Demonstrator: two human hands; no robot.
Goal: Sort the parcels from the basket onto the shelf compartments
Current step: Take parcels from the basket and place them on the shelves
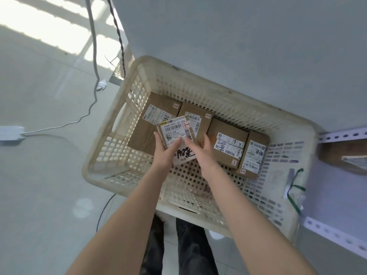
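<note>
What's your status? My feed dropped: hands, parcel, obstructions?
Left hand, right hand both grip small parcel, held above basket floor. Four boxes beneath. Nothing blocking.

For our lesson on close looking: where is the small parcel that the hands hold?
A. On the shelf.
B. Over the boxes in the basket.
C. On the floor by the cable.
B: the left hand and right hand hold the parcel above the boxes lying inside the basket.
</note>
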